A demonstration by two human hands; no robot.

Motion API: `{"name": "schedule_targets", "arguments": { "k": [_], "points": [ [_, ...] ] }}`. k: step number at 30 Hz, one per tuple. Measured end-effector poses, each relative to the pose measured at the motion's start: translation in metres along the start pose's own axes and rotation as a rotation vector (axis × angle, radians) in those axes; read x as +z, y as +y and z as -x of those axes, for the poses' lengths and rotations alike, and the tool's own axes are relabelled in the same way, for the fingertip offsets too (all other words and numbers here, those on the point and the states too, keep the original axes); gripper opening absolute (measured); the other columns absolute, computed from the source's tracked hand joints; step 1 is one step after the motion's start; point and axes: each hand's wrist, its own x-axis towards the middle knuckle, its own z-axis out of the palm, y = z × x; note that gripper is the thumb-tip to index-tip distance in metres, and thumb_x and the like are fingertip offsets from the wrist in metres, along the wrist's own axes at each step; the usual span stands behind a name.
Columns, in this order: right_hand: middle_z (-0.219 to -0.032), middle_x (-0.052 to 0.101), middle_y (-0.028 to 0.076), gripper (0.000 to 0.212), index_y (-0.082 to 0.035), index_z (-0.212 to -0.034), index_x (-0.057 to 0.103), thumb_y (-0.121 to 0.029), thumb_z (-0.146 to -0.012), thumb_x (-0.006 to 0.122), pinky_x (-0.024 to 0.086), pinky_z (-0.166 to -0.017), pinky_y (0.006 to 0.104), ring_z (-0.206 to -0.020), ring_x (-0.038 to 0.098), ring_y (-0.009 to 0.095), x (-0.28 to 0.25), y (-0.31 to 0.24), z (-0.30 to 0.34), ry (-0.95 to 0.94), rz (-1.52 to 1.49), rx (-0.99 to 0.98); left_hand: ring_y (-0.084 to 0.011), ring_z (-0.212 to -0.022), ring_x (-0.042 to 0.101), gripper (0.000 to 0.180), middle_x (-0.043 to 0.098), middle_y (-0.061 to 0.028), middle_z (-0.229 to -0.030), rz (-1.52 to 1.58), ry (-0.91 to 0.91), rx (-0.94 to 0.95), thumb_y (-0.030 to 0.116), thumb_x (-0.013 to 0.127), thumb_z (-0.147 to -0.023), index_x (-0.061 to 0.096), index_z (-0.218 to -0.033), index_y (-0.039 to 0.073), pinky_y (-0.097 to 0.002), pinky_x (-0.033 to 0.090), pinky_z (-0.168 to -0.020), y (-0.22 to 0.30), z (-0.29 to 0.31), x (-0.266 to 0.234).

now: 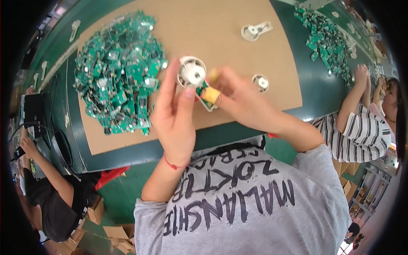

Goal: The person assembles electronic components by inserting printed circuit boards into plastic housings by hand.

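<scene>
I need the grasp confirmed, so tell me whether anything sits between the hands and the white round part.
Nothing visible does. The left hand and right hand both touch the white round part directly, lifted above the cardboard sheet. A small green circuit board sits against it under the right hand's taped fingertips.

a long dark green work table [323, 85] holds a big flat sheet of brown cardboard [221, 25]. on the cardboard lies a large heap of small green circuit boards [119, 72], a white plastic part with a round end and a handle [256, 30], and a small round white plastic piece [260, 82]. another heap of green circuit boards [325, 40] lies right on the green table, far to the right.
</scene>
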Motion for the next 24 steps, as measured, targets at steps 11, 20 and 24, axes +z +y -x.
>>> {"name": "schedule_targets", "arguments": {
  "k": [11, 20, 24],
  "points": [
    [-0.066, 0.056, 0.003, 0.031, -0.002, -0.085, 0.058, -0.031, -0.09, 0.049, 0.044, -0.054, 0.0273, -0.062, 0.053, 0.01, -0.045, -0.003, -0.137, -0.091, 0.094, 0.065, -0.0267, -0.128, 0.031, 0.063, 0.027, -0.0163, -0.14, -0.1, 0.048, 0.06, 0.01, 0.049, -0.088, 0.015, -0.141, 0.003, -0.0394, 0.024, -0.103, 0.0, -0.026, -0.001],
    [-0.102, 0.062, 0.018, 0.044, 0.0, -0.095, 0.064, -0.04, -0.082, 0.05, 0.047, -0.077, 0.0416, -0.091, 0.06, 0.032, -0.091, -0.003, -0.351, 0.132, 1.245, 0.072, -0.0235, -0.121, 0.037, 0.047, 0.036, -0.0136, -0.133, -0.166, -0.119, -0.014, 0.013, 0.051, -0.088, 0.037, -0.131, 0.001, -0.0339, 0.036, -0.094, -0.005, -0.027, -0.017],
    [-0.099, 0.06, 0.011, 0.031, -0.013, -0.111, 0.056, -0.022, -0.082, 0.053, 0.046, -0.077, 0.0417, -0.092, 0.057, 0.031, -0.123, 0.006, -0.361, 0.547, 1.341, -0.402, -0.0244, -0.118, 0.04, 0.044, 0.041, -0.0132, -0.13, -0.092, -0.152, -0.057, 0.013, 0.053, -0.087, 0.041, -0.127, 0.001, -0.0341, 0.038, -0.091, 0.003, -0.027, -0.018]
  ]
}}
